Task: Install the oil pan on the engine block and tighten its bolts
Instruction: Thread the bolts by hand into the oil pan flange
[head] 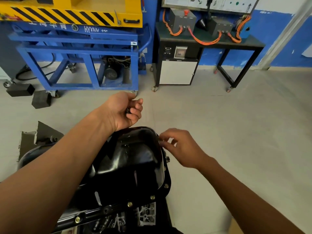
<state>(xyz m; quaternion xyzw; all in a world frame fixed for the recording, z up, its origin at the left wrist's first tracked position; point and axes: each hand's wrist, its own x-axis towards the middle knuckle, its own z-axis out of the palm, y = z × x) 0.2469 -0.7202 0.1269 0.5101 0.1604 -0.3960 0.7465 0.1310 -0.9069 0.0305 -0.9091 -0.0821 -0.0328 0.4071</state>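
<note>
Oil pan (131, 159) seated on engine block (146, 215), bolts (152, 197) along its flange.
Right hand (179, 147) at the pan's far rim, grip blurred, cannot tell; left hand (123, 110) above, grip closed round loose bolts (128, 110).

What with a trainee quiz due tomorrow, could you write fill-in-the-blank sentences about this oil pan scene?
The oil pan on the engine block is ____ in colour.
While the right hand reaches the pan's far flange, small bolts sit gripped in the ____.
The cables on the bench behind are ____.
Missing words: black; left hand; orange.
</note>
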